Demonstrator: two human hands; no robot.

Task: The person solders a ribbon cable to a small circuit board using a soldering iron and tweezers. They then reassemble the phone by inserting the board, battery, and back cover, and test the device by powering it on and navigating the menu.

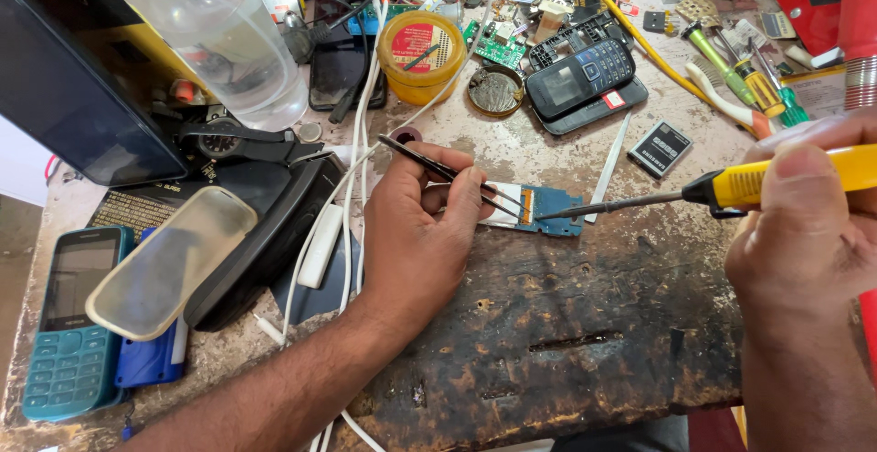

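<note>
Lying flat near the middle of the scarred wooden table (585, 324) is a small blue circuit board (553, 208) with a white part and an orange strip at its left end. The left hand (416, 233) rests on the table just left of it, its fingers (466, 198) pinched shut on dark tweezers (448, 173) whose tips come down onto the board's orange strip. From the right, the right hand (804, 233) has its fingers wrapped tight around the yellow handle of a soldering iron (722, 187); the iron's thin metal tip reaches the board's left part, right beside the tweezer tips.

Just beyond the board a white plastic stick (610, 167) lies slantwise, with a small flat battery (660, 148) near it. Farther back sits a dark keypad phone (580, 76) on its opened shell, a round metal tin (495, 89) to its left, and a yellow tub (421, 55) with a red label. Screwdrivers with green and yellow handles (744, 73) lie at the far right. White cables (356, 151) run past the left wrist. At the left edge are a teal keypad phone (73, 320), a clear phone case (169, 260), a black box (265, 233) and a clear plastic bottle (224, 32).
</note>
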